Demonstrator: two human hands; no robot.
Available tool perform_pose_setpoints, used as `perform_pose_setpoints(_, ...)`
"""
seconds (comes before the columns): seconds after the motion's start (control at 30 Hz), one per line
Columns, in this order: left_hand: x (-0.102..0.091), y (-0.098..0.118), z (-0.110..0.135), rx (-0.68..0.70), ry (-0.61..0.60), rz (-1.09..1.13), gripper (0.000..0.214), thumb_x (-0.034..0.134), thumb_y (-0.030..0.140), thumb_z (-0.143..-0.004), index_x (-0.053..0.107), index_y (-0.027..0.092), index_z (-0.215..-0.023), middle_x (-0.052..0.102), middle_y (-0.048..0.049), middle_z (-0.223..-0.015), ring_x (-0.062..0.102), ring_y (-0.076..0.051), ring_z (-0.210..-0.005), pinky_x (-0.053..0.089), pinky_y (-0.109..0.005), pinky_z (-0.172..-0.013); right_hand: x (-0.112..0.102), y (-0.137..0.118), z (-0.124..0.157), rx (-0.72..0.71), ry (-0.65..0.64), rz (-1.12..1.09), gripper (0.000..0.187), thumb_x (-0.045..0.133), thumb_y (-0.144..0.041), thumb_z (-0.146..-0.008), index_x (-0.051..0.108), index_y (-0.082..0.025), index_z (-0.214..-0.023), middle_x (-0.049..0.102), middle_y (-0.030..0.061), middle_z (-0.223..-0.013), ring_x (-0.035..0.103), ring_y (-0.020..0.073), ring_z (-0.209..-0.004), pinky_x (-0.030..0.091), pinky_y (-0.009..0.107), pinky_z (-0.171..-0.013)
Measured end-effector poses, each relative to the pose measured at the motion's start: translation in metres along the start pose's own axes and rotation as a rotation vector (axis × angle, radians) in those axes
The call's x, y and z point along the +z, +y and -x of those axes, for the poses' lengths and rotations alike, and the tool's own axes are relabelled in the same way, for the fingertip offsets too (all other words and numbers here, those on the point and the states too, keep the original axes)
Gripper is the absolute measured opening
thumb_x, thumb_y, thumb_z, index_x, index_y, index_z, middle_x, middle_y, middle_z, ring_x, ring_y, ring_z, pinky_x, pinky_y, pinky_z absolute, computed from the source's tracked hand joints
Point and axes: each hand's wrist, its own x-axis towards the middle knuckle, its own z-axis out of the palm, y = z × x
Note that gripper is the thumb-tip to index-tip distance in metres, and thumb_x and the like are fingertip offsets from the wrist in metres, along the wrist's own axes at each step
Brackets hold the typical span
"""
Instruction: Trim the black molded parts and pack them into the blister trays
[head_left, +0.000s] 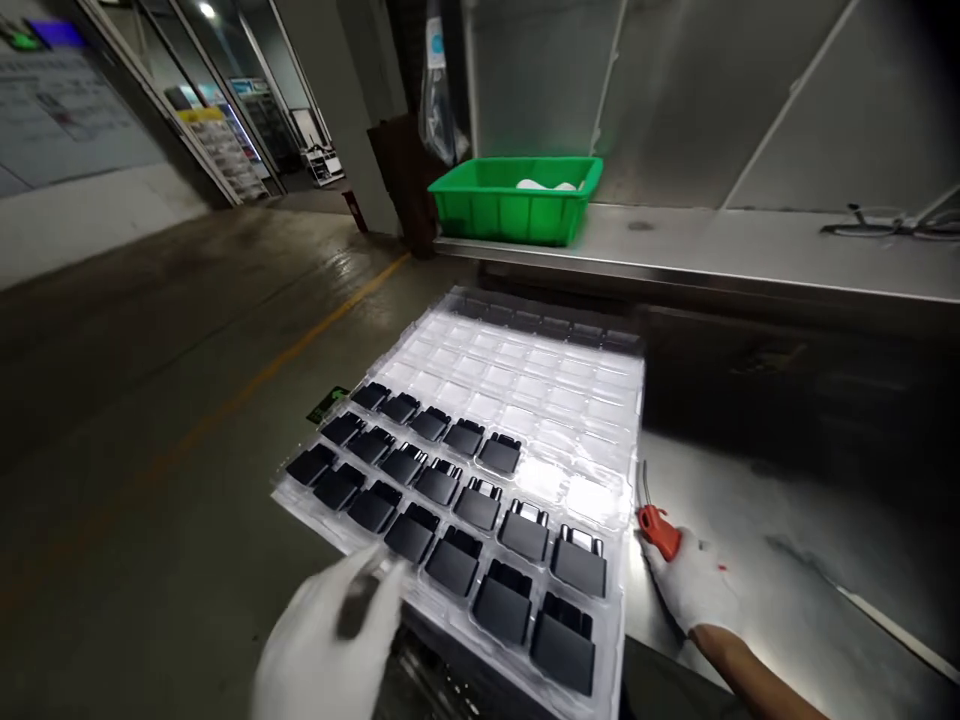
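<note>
A clear plastic tray (517, 385) of moulded pockets lies tilted in front of me, its near rows holding several black rectangular parts (502, 600) with notched ends. The far pockets hold none. At the tray's near left edge is my left hand (330, 630) in a white glove, thumb and fingers drawn together. A dark patch shows between them, too blurred to name. My right hand (694, 585), also gloved, is wrapped round a red air blow gun (660, 533) beside the tray's right edge. The gun's thin metal nozzle points away from me.
Beyond the tray, a green bin (514, 205) with white items inside stands on a metal ledge (675, 235). Cables (885, 225) lie at the ledge's right. Below right is a metal work surface (757, 560). Floor with a yellow line (300, 345) runs along the left.
</note>
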Motion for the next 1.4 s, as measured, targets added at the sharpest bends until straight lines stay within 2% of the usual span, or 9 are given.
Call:
perform_pose_setpoints(0.13, 0.023, 0.114, -0.013, 0.508, -0.162, -0.15, 0.048, 0.058, 0.052, -0.089, 0.068, 0.024, -0.125, 0.07, -0.0107, -0.126, 0.058, -0.034, -0.121, 0.043, -0.052, -0.106, -0.009, 0.003, 0.0, -0.016, -0.062, -0.065, 0.069, 0.012, -0.078, -0.093, 0.046, -0.023, -0.118, 0.048, 0.0146, -0.12, 0.063, 0.0347, -0.087, 0.053, 0.051, -0.076)
perform_pose_setpoints(0.3, 0.068, 0.174, -0.025, 0.623, -0.122, -0.592, 0.034, 0.053, 0.041, -0.093, 0.069, 0.019, -0.112, 0.07, -0.0138, -0.112, 0.06, -0.033, -0.111, 0.046, -0.047, -0.097, -0.017, 0.008, -0.004, -0.06, -0.112, -0.107, 0.067, 0.008, -0.076, -0.093, 0.042, -0.024, -0.12, 0.048, 0.013, -0.119, 0.064, 0.0339, -0.084, 0.053, 0.05, -0.07)
perform_pose_setpoints(0.5, 0.078, 0.206, -0.016, 0.497, -0.11, -0.835, 0.033, 0.055, 0.039, -0.092, 0.067, 0.017, -0.112, 0.072, -0.0131, -0.102, 0.065, -0.032, -0.101, 0.049, -0.043, -0.088, -0.024, 0.018, -0.01, -0.16, -0.166, -0.131, 0.067, 0.011, -0.069, -0.099, 0.037, -0.02, -0.136, 0.047, 0.0162, -0.122, 0.064, 0.0351, -0.092, 0.056, 0.048, -0.068)
perform_pose_setpoints(0.7, 0.078, 0.22, -0.019, 0.229, -0.15, -0.738, 0.044, 0.062, 0.042, -0.084, 0.06, 0.015, -0.119, 0.074, -0.014, -0.106, 0.068, -0.032, -0.101, 0.049, -0.039, -0.085, -0.018, 0.028, -0.014, -0.229, -0.157, -0.112, 0.068, 0.012, -0.068, -0.101, 0.034, -0.018, -0.141, 0.049, 0.0156, -0.122, 0.063, 0.0358, -0.094, 0.057, 0.049, -0.071)
perform_pose_setpoints(1.0, 0.071, 0.223, -0.028, 0.128, -0.183, -0.614, 0.05, 0.071, 0.035, -0.07, 0.058, 0.016, -0.114, 0.071, -0.0147, -0.108, 0.067, -0.033, -0.105, 0.051, -0.041, -0.09, -0.026, 0.029, -0.016, -0.246, -0.211, -0.149, 0.07, 0.008, -0.067, -0.101, 0.032, -0.016, -0.144, 0.048, 0.0168, -0.128, 0.064, 0.0364, -0.095, 0.056, 0.049, -0.071)
perform_pose_setpoints(1.1, 0.065, 0.218, -0.023, 0.123, -0.11, -0.436, 0.053, 0.073, 0.039, -0.072, 0.058, 0.016, -0.117, 0.07, -0.0146, -0.113, 0.066, -0.031, -0.109, 0.05, -0.043, -0.097, -0.028, 0.028, -0.016, -0.255, -0.221, -0.155, 0.068, 0.01, -0.065, -0.101, 0.033, -0.017, -0.143, 0.05, 0.0159, -0.125, 0.063, 0.0357, -0.095, 0.055, 0.046, -0.067)
perform_pose_setpoints(1.2, 0.057, 0.212, -0.014, 0.035, -0.081, 0.04, 0.055, 0.078, 0.043, -0.072, 0.059, 0.017, -0.117, 0.069, -0.0116, -0.114, 0.066, -0.026, -0.108, 0.052, -0.041, -0.099, -0.029, 0.029, -0.016, -0.255, -0.217, -0.161, 0.066, 0.011, -0.063, -0.101, 0.034, -0.017, -0.143, 0.05, 0.0161, -0.125, 0.063, 0.0355, -0.095, 0.055, 0.046, -0.067)
perform_pose_setpoints(1.33, 0.044, 0.203, 0.01, -0.235, -0.3, 0.985, 0.044, 0.075, 0.035, -0.08, 0.063, 0.016, -0.118, 0.072, -0.0088, -0.109, 0.07, -0.021, -0.101, 0.06, -0.031, -0.086, -0.027, 0.032, -0.015, -0.243, -0.224, -0.151, 0.069, 0.012, -0.066, -0.1, 0.036, -0.017, -0.142, 0.049, 0.0163, -0.125, 0.062, 0.0375, -0.101, 0.055, 0.049, -0.075)
perform_pose_setpoints(1.4, 0.041, 0.202, 0.026, -0.379, -0.426, 1.367, 0.044, 0.066, 0.028, -0.086, 0.059, 0.015, -0.128, 0.074, -0.01, -0.109, 0.071, -0.019, -0.103, 0.059, -0.026, -0.09, -0.027, 0.032, -0.015, -0.238, -0.228, -0.143, 0.071, 0.012, -0.069, -0.099, 0.036, -0.018, -0.143, 0.049, 0.017, -0.125, 0.062, 0.0391, -0.104, 0.056, 0.05, -0.077)
